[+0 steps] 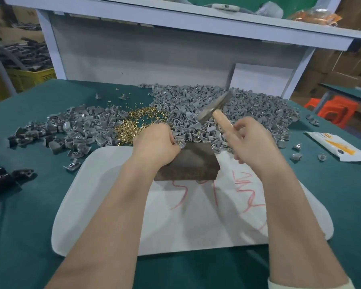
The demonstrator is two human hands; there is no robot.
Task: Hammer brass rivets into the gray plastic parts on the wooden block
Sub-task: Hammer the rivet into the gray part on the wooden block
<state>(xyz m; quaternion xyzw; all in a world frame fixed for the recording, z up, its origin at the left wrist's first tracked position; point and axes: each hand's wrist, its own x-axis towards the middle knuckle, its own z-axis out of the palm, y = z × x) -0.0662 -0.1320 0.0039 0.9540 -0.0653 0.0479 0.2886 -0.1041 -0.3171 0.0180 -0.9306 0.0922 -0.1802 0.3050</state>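
Note:
A dark wooden block [193,163] sits on a white sheet with red scribbles [196,209]. My left hand [154,142] pinches a gray plastic part [180,142] at the block's far left corner. My right hand [252,140] grips the wooden handle of a hammer [215,110], whose steel head is raised above and behind the block. A heap of brass rivets [133,124] lies just beyond my left hand. A large pile of gray plastic parts [227,109] spreads behind the block.
More gray parts [71,130] are scattered at the left on the green table [29,205]. A white and orange packet [336,147] lies at the right with a few loose parts. A white shelf unit [175,49] rises behind the piles.

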